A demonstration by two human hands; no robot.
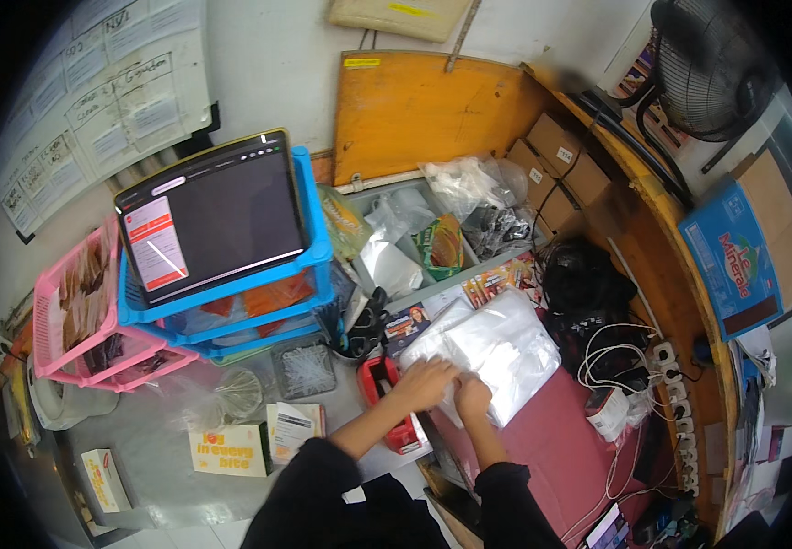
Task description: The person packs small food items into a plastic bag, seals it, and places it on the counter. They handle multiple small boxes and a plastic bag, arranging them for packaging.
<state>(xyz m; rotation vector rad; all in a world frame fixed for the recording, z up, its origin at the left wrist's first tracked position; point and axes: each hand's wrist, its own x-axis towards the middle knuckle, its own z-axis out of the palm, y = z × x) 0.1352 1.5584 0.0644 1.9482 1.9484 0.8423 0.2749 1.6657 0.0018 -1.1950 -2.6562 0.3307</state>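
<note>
A stack of clear plastic bags (499, 343) lies on the pink-red tabletop in front of me, its sheets glossy and wrinkled. At the near left edge of the stack, my left hand (430, 382) has its fingers curled onto the plastic. Close beside it, my right hand (472, 398) is closed on the same edge, with the thumb side towards the left hand. Both hands seem to pinch the plastic, and my fingers hide the exact spot. Under my left forearm stands a red tape dispenser (402, 436), partly covered by the arm.
A tablet (214, 216) leans on stacked blue baskets (320, 206), beside pink baskets (46, 343). Behind the bags is a grey divided bin (396, 298). Printed cartons (229, 449) stand on the grey table (162, 484). White cables (598, 353) and a power strip (682, 418) run along the right.
</note>
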